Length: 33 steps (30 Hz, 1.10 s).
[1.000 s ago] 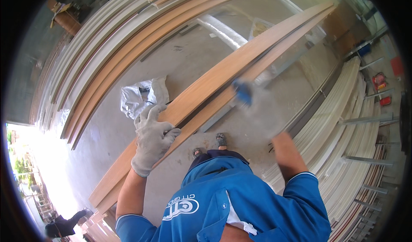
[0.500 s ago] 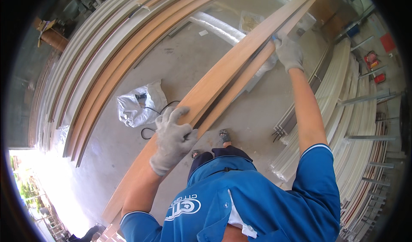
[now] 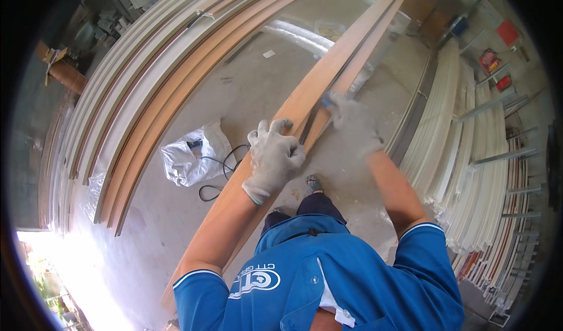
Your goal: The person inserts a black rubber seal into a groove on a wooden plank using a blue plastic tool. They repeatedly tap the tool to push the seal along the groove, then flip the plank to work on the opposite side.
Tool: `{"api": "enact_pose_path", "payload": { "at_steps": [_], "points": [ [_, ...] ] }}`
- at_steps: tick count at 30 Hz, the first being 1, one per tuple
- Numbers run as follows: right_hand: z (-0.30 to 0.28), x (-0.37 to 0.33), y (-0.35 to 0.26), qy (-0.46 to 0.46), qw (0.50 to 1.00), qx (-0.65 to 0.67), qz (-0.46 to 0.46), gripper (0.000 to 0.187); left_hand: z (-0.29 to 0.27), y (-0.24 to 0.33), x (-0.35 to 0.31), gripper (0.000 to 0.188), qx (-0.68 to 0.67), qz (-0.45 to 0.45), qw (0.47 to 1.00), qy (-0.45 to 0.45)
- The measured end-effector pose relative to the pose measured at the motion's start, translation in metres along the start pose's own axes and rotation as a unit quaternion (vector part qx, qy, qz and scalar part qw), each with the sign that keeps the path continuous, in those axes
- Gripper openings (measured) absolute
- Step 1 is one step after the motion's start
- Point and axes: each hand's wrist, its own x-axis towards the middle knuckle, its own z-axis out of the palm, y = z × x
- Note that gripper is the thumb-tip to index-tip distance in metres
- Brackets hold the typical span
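A long wood-coloured board (image 3: 316, 85) with a dark lengthwise groove runs diagonally in front of me, from lower left to upper right. My left hand (image 3: 272, 158), in a grey glove, grips the board near its middle, fingers bent over its upper face. Farther along, my gloved right hand (image 3: 355, 123) is smeared by motion beside the board's right edge. A small blue object (image 3: 326, 102) shows at its fingertips, close to the groove; its kind is too small and blurred to tell.
Long white and wood-coloured profiles (image 3: 158, 79) lie stacked at the left. More pale profiles (image 3: 446, 137) rest on metal rack arms (image 3: 504, 156) at the right. A silvery plastic bag (image 3: 196, 155) and a black cord (image 3: 226, 170) lie on the floor. A cardboard box (image 3: 425, 5) stands far right.
My right hand has drawn back along the board toward me, with the blue object at its fingers. My left hand has shifted slightly right and up in view, still on the board.
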Motion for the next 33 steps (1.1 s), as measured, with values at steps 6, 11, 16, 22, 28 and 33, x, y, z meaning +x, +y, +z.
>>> {"api": "enact_pose_path", "payload": {
  "at_steps": [6,11,16,22,28,33],
  "points": [
    [0.01,-0.057,-0.028,-0.001,0.993,0.092,-0.075,0.026,-0.013,-0.002,0.005,0.022,-0.025,0.026,0.999,-0.007],
    [0.0,-0.051,0.002,0.069,0.969,0.223,-0.081,0.028,-0.071,-0.04,-0.004,0.023,0.025,0.066,0.984,-0.162],
    [-0.011,-0.045,0.057,0.114,0.97,0.211,-0.025,0.029,-0.127,-0.122,-0.063,0.028,-0.12,-0.099,0.941,-0.299],
    [0.008,-0.044,0.084,0.007,0.962,0.272,0.027,0.032,-0.152,-0.219,-0.2,0.034,0.094,-0.331,0.798,-0.494],
    [-0.001,-0.046,0.036,0.084,0.939,0.319,-0.102,0.031,-0.242,-0.155,-0.202,0.015,0.102,-0.29,0.933,-0.188],
    [-0.022,-0.084,-0.033,0.124,0.88,0.456,-0.033,0.031,-0.289,-0.006,-0.222,0.028,0.028,-0.05,0.997,0.048]
  ]
}}
